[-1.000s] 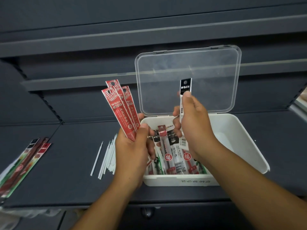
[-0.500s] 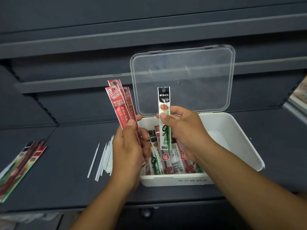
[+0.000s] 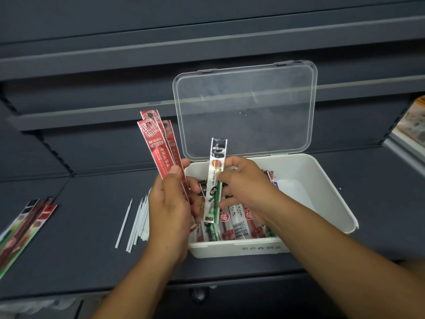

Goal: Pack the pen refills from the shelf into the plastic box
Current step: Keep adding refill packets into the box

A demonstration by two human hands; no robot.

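A white plastic box (image 3: 326, 192) stands on the dark shelf with its clear lid (image 3: 246, 109) propped open behind it. Several packed pen refills (image 3: 236, 223) lie in its left half. My left hand (image 3: 170, 203) grips a fan of red refill packs (image 3: 156, 146) upright at the box's left edge. My right hand (image 3: 246, 187) pinches one green-and-white refill pack (image 3: 215, 180), held upright over the box's contents.
A row of several thin white refill tubes (image 3: 138, 222) lies loose on the shelf left of the box. More refill packs (image 3: 25, 226) lie at the far left edge. Shelf boards run above. A printed item (image 3: 414, 127) sits at the right.
My right hand swapped the earlier black-topped pack for a green-and-white one and has lowered it toward the box. My left hand keeps the red packs, shifted slightly.
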